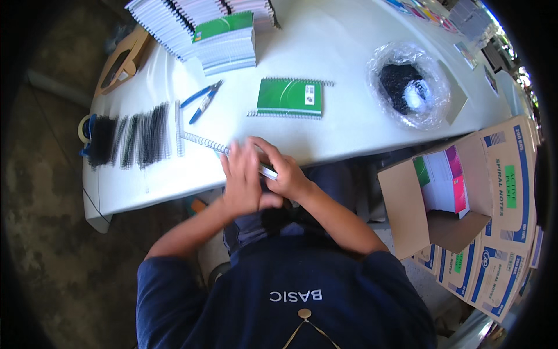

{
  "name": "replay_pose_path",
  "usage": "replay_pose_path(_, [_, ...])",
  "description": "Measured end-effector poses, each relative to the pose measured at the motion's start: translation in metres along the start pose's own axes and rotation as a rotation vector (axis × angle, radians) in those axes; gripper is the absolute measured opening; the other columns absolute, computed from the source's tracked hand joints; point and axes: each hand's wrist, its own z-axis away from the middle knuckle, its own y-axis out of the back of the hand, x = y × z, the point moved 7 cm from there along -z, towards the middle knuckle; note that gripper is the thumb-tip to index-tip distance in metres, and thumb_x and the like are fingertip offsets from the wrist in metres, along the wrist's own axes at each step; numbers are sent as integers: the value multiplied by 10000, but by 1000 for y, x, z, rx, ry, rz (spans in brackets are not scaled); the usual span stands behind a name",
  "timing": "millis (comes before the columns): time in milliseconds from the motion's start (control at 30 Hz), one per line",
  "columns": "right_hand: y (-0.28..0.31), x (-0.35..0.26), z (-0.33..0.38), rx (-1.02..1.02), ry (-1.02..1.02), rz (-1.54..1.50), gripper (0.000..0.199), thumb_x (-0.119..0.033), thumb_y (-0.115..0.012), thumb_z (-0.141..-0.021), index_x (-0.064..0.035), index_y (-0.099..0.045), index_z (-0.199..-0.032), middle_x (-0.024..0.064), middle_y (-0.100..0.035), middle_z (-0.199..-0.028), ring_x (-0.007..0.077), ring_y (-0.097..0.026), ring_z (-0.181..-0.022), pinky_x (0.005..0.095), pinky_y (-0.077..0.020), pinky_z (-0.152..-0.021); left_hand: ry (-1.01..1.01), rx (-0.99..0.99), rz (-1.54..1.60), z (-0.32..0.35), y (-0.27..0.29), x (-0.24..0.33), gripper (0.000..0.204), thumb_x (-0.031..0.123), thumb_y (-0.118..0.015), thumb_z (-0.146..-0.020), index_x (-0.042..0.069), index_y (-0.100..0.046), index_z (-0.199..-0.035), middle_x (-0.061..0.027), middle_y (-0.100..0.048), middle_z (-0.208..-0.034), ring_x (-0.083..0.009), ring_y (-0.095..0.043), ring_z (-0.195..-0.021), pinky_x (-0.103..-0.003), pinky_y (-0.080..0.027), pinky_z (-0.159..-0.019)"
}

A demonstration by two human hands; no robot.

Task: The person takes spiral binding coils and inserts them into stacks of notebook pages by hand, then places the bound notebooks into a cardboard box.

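Silver coil at ten o'clock of the small notebook, probably only partway in. Holds that notebook, at centre, in the snug grip of the right hand, by the table's near edge; spreads the left hand at the coil, too blurred for telling any grip. Coiled already: green notebooks at twelve o'clock. Seemingly still uncoiled: green-topped stack at eleven. Leaves open room toward one, short of the plastic-wrapped bundle at two.

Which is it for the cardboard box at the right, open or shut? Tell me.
Open: the box has its flaps apart, showing books with green and pink covers inside.
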Motion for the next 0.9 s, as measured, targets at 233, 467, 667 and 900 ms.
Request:
replay_pose_path(233, [-1, 4, -7, -36, -137, -72, 375, -9, -628, -801, -35, -402, -1098, 158, -648, -915, 329, -658, -884, 370, -520, -717, 63, -71, -69, -73, 57, -12, 273, 323, -690, -776, 95, -571, -686, -45, -571, -709, -218, -562, -664, -330, -410, -617])
replay_pose_path(467, [-4, 9, -25, -192, -134, -284, 426, -214, -631, -875, -33, -503, -1239, 102, -652, -989, 152, -582, -924, 307, -445, -831, 259, 42, 138, -90, 57, -40, 188, 121, -660, -838, 8, -612, -696, -106, -638, -634, -165, -593, -461, -270, -440, -434])
replay_pose_path(667, [6, 9, -23, -201, -196, -534, 397, -301, -491, -948, 10, -522, -1193, 46, -580, -1068, 124, -505, -1005, 278, -378, -913, 265, 140, 267, -94, 47, -47, 109, 88, -635, -856, 17, -585, -790, -57, -633, -671, -125, -578, -491, -250, -451, -461])
replay_pose_path(900, [5, 19, -20, -208, -215, -617, 316, -244, -478, -947, 19, -570, -1095, 26, -598, -954, 86, -512, -902, 261, -399, -849, 30, 208, 67, -95, 46, -31, 293, 211, -757, -722, 102, -545, -893, -5, -515, -586, -188, -491, -479, -285, -384, -502])
